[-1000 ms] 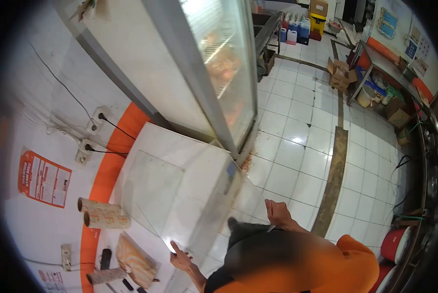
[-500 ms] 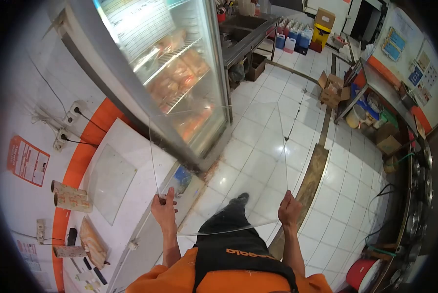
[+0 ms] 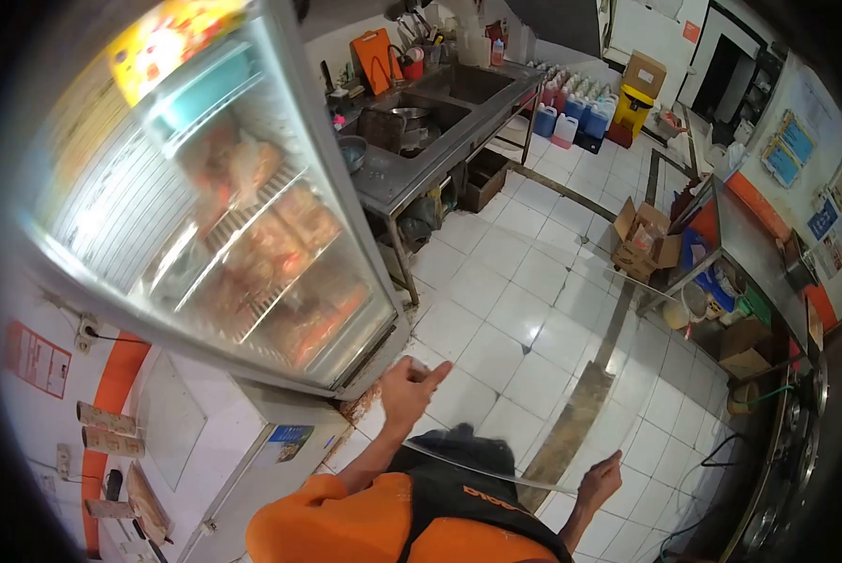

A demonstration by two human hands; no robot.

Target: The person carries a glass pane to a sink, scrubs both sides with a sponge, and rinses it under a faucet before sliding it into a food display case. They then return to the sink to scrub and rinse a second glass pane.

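Head view: smooth, square white floor tiles (image 3: pixel 482 352) lie by a tall glass-door fridge (image 3: pixel 280 253) and a boxy white cabinet (image 3: pixel 222 408). Over the tiles, the right hand (image 3: pixel 599 480) pinches a clear, flat sheet (image 3: pixel 505 475). The left hand (image 3: pixel 413 394) curls nearby; I can't tell if it grips.

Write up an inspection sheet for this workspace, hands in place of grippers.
Surface: white cabinet top carries three patterned rolls and a patterned bag.
Job's things: clear sheet, tilted over the tiled floor; no break seen.
Clutter: open carton on the floor; reddish bits at the fridge base.
Hands: right hand at the sheet's near corner; left hand raised, contact unclear.
Cables: black cable in wall socket; another loops low at right.
Surroundings: lit, stocked fridge; sink counter beyond.
Spills: nothing seen.
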